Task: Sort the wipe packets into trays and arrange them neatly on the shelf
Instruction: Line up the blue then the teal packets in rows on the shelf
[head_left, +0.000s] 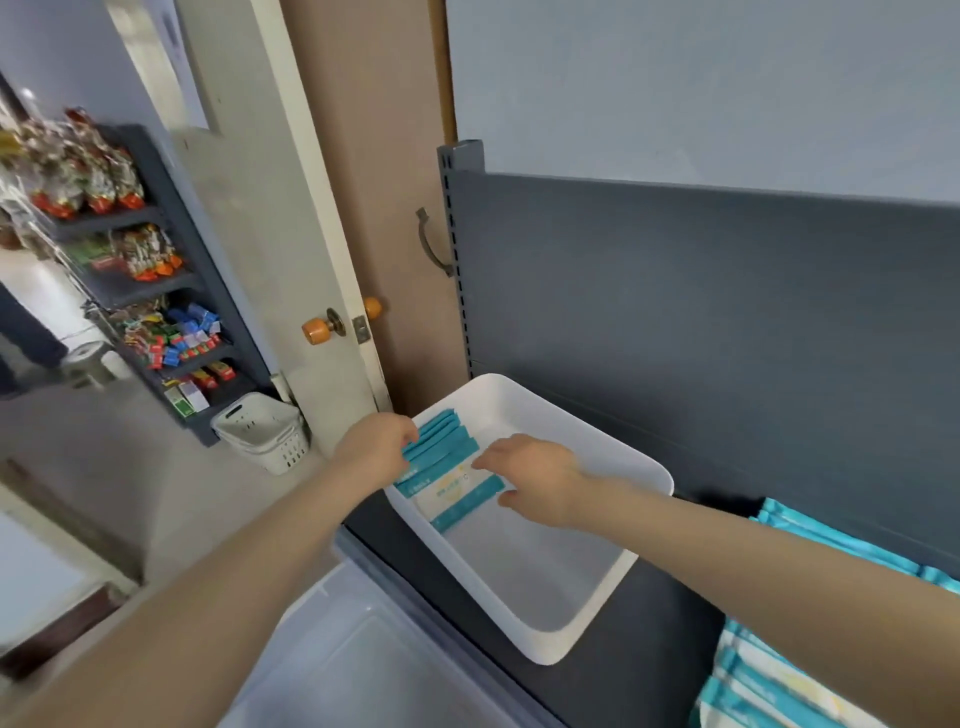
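Reaching into the far end of a white plastic tray (597, 613), both bare hands work a short row of teal-and-white wipe packets (447, 457) that sits in the tray's upper-left corner, just left of the frame's centre. The left hand (376, 447) comes over the tray's left rim with its fingers curled around the left ends of the packets, gripping the row from that side; the fingertips themselves are hidden behind the packets. The right hand (537, 480) lies palm-down inside the tray, fingers slightly spread and pointing left, their tips resting on the front packet (457, 493), which leans back flat enough to show its white face and teal edge bands. The packets behind it stand more on edge, overlapping one another. Most of the tray floor toward the lower right is bare. The tray sits at an angle on a dark grey shelf (649, 649) with a dark back panel (727, 312). More teal-striped wipe packets (769, 675) lie on the shelf at the lower right, partly behind the right forearm. A translucent storage bin (353, 654) is at the bottom centre, below the shelf edge. At upper left a door with an orange knob (314, 330) stands open beside a white laundry-style basket (265, 431) on the floor and a rack of colourful snack packages (156, 312).
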